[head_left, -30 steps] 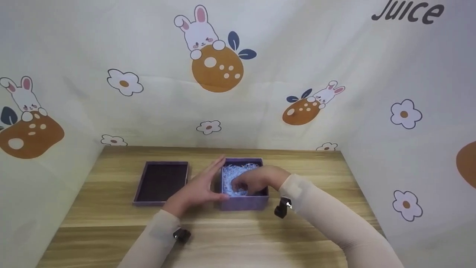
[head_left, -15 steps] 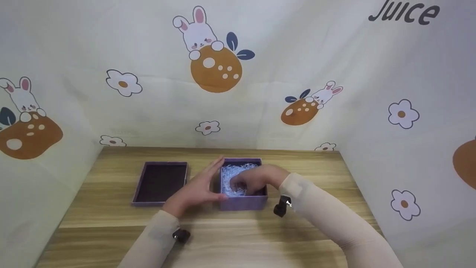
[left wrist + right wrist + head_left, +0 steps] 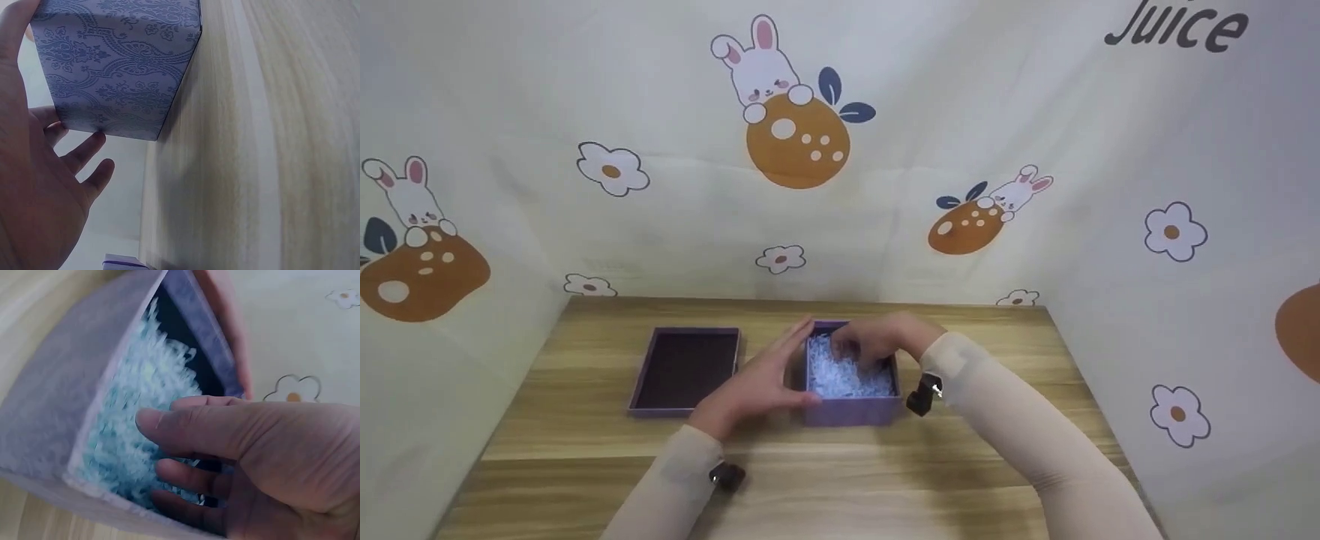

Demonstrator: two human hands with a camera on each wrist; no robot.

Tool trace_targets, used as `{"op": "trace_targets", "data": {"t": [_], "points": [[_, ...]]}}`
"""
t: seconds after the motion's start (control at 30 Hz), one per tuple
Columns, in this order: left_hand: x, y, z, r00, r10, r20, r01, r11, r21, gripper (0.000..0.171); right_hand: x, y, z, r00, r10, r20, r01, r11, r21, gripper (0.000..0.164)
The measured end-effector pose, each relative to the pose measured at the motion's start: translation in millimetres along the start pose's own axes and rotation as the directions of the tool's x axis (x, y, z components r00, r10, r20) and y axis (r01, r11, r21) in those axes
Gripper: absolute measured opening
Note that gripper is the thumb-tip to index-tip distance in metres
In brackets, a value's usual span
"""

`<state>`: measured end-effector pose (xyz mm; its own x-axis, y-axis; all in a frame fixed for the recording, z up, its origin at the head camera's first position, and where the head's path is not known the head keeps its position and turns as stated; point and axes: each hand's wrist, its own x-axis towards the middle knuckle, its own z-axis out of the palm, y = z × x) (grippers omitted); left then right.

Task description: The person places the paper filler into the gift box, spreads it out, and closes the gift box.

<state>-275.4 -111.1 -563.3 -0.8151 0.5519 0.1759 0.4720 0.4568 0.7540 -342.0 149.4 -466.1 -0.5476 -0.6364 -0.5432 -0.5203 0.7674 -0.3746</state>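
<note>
A purple patterned box [image 3: 851,412] stands on the wooden table, full of pale blue shredded paper [image 3: 840,379]. My left hand [image 3: 757,386] holds the box at its left side, thumb at the near corner and fingers reaching to the far corner. In the left wrist view, fingertips touch the damask-printed wall of the box [image 3: 118,67]. My right hand [image 3: 881,339] is inside the far part of the box, over the paper. The right wrist view shows its fingers loosely bent and apart, touching the shredded paper [image 3: 126,433], with nothing visible pinched between them.
Left of the box lies its shallow purple lid [image 3: 690,367], dark inside facing up. A light cloth [image 3: 675,232] printed with rabbits, oranges and flowers rises behind and on both sides of the wooden table [image 3: 810,480].
My right hand has moved toward the back of the box and its fingers have loosened. More shredded paper now shows at the near side. The left hand keeps its place.
</note>
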Motion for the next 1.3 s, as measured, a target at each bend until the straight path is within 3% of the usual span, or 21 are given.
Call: {"op": "trace_targets", "data": {"t": [0.17, 0.47, 0.6, 0.83, 1.1, 1.3], "points": [[-0.3, -0.7, 0.3, 1.0, -0.002, 0.004, 0.002, 1.0, -0.009, 0.132, 13.4, 0.8, 9.0, 0.999, 0.048, 0.021, -0.046, 0.995, -0.085, 0.046], [0.0, -0.4, -0.4, 1.0, -0.008, 0.006, 0.008, 1.0, -0.003, 0.133, 20.4, 0.8, 17.0, 0.997, 0.076, 0.022, -0.073, 0.991, -0.113, 0.06], [-0.4, -0.9, -0.2, 1.0, -0.018, 0.005, 0.018, 1.0, 0.002, 0.133, 15.2, 1.8, 12.5, 0.999, 0.036, 0.002, -0.036, 0.996, -0.076, 0.051], [-0.1, -1.3, 0.2, 1.0, -0.018, 0.003, 0.018, 1.0, 0.004, 0.133, 4.1, -1.2, -0.9, 0.993, -0.11, -0.048, 0.112, 0.993, 0.043, 0.043], [1.8, -0.6, 1.2, 1.0, -0.001, 0.007, 0.0, 1.0, 0.02, 0.132, 22.6, -1.3, 16.3, 0.973, -0.197, -0.12, 0.199, 0.98, 0.001, 0.036], [0.3, -0.1, 0.4, 1.0, 0.01, 0.001, -0.01, 1.0, 0.02, 0.13, 35.9, 7.7, 31.1, 0.971, -0.203, -0.126, 0.206, 0.979, 0.011, 0.033]]}}
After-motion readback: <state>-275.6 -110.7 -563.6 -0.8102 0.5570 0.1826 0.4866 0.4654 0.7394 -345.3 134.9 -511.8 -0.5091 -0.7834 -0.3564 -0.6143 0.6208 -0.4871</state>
